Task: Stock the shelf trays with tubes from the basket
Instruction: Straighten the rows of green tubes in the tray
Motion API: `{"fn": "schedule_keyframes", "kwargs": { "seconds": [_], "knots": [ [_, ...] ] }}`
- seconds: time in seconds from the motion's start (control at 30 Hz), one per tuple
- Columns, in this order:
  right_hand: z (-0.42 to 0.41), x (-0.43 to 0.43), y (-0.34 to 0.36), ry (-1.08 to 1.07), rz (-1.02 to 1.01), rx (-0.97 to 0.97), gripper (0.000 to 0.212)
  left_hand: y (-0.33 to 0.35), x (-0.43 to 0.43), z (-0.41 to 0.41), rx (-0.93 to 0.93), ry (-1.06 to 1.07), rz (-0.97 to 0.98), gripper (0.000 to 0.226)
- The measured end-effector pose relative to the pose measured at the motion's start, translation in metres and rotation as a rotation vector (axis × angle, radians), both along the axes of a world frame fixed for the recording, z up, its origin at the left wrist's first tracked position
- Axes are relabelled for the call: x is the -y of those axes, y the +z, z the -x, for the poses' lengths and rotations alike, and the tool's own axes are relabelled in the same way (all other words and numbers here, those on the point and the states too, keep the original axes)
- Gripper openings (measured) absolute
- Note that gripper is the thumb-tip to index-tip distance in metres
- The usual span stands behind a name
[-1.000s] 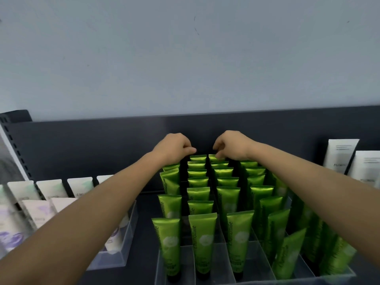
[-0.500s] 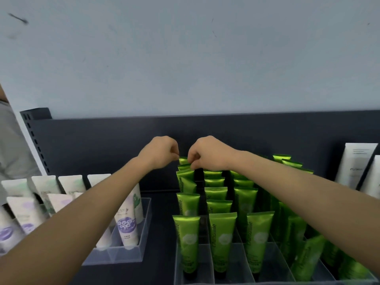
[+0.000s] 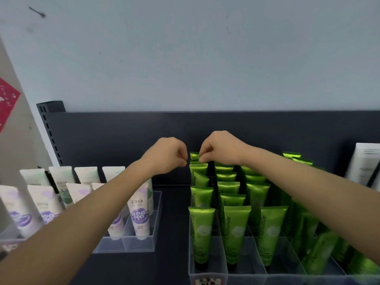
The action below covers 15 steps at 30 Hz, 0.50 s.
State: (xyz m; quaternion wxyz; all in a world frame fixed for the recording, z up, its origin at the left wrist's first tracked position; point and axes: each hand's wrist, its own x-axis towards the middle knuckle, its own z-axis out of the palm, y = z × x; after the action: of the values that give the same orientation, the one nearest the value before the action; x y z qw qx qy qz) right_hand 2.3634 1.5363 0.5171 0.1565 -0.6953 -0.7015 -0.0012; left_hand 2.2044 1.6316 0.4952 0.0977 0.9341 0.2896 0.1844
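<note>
Both hands have slid left. Right hand point(image 3: 220, 149) pinches the rearmost tube point(image 3: 194, 156) of the green-tube tray's point(image 3: 246, 275) leftmost row; left hand's point(image 3: 167, 155) grip curls beside it, hold unclear. Two trays, white-tube tray point(image 3: 139, 244) apart.

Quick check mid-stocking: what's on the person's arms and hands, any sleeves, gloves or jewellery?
Nothing worn shows. The left forearm and right forearm are bare to the frame edge, no sleeves. The left hand and right hand have no gloves; no watch, bracelet or ring is visible.
</note>
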Motion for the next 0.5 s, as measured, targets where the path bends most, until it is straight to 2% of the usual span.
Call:
{"fn": "schedule_keyframes", "kwargs": {
  "seconds": [0.1,0.2,0.4,0.5],
  "knots": [
    [-0.003,0.012,0.007,-0.026,-0.099,-0.006,0.014,-0.001,0.017,0.008,0.038,-0.128,0.036,0.016],
    [-0.001,0.022,0.005,-0.038,-0.106,-0.014,0.013,-0.008,0.029,0.006,0.011,-0.216,0.058,0.024],
    [0.011,0.041,-0.002,0.001,-0.101,-0.057,0.012,-0.016,0.032,-0.001,0.038,-0.132,-0.068,0.009],
    [0.017,0.051,-0.003,0.019,-0.108,-0.094,0.009,-0.019,0.034,-0.003,0.034,-0.119,-0.095,0.009]
  ]
}}
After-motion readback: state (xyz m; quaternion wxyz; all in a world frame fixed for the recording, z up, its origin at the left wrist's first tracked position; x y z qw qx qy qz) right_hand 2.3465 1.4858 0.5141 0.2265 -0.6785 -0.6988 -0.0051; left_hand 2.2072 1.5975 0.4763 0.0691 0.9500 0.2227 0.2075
